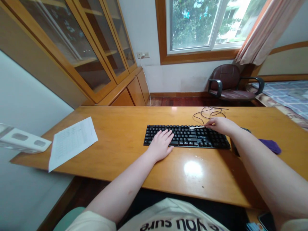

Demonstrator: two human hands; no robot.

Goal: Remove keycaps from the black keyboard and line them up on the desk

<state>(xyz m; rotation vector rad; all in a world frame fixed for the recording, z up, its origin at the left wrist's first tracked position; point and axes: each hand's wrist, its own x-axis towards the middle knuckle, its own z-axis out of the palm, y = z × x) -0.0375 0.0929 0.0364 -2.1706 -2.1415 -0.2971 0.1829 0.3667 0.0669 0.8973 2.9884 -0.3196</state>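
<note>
A black keyboard (185, 143) lies across the middle of the wooden desk. My left hand (161, 144) rests flat on its left part, fingers stretched out over the keys. Pinched between the fingertips of my right hand (220, 125) is a thin white cotton swab (197, 127). Its tip points left and meets the upper rows of keys, right of the middle. The right hand hovers over the keyboard's upper right part and hides some keys there. A dark cable (208, 112) lies in loops behind the keyboard.
To the right lies a purple cloth (270, 146), beside a dark object partly hidden by my right forearm. A printed sheet (73, 141) and a white plastic holder (24, 141) are on the left. Beyond the desk (115, 154) stands an office chair (226, 80); a phone (266, 221) shows low on the right.
</note>
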